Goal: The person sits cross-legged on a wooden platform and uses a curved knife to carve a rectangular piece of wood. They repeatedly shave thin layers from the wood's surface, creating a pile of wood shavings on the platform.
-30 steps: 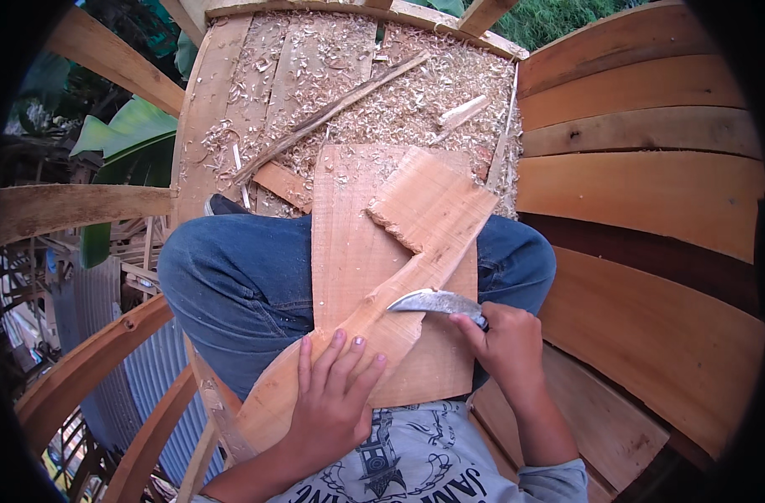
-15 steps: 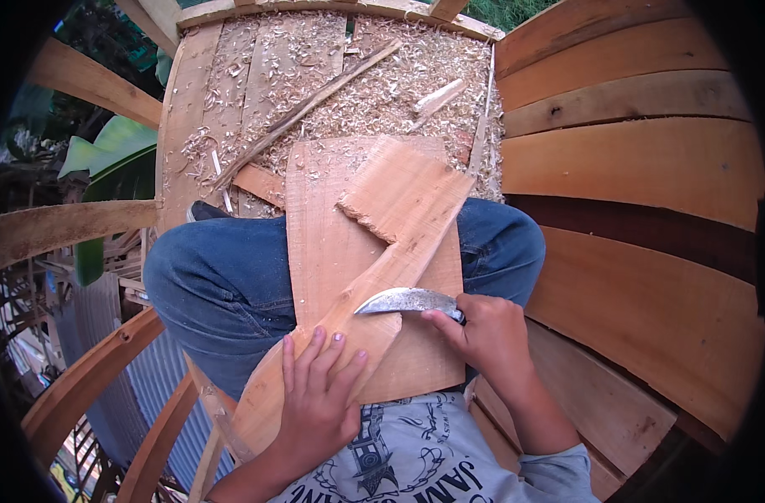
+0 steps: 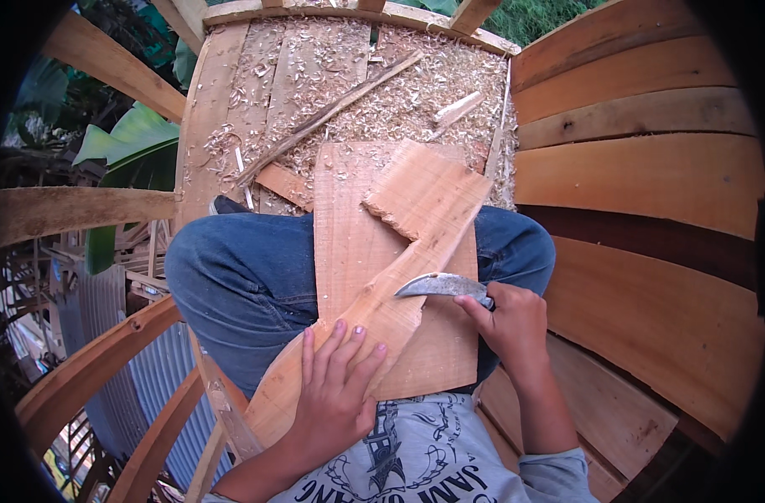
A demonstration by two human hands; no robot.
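Across my lap a flat board (image 3: 340, 197) lies lengthwise. On top of it rests a shaped piece of wood (image 3: 437, 189), slanting from far right to near left, with a square block-like far end, a narrow neck and a wide near part. My left hand (image 3: 339, 377) is spread flat on that near part, holding nothing. Gripped in my right hand (image 3: 515, 323) is a curved knife (image 3: 441, 286), its hooked tip pointing left. The blade lies over the right edge of the neck; I cannot tell whether it touches the wood. My fist hides most of the handle.
Wood shavings (image 3: 399, 101) cover the plank floor ahead. A long stick (image 3: 328, 115) and a short wood scrap (image 3: 458, 109) lie among them. Stacked planks form a wall (image 3: 634, 172) at the right. Wooden rails (image 3: 80, 210) run along the left, with a green leaf (image 3: 135, 147) beyond.
The whole view has shifted slightly, so everything sits farther right. The knife stays in my right hand near the neck's edge, its tip slightly farther from the neck. My left hand stays flat on the wood.
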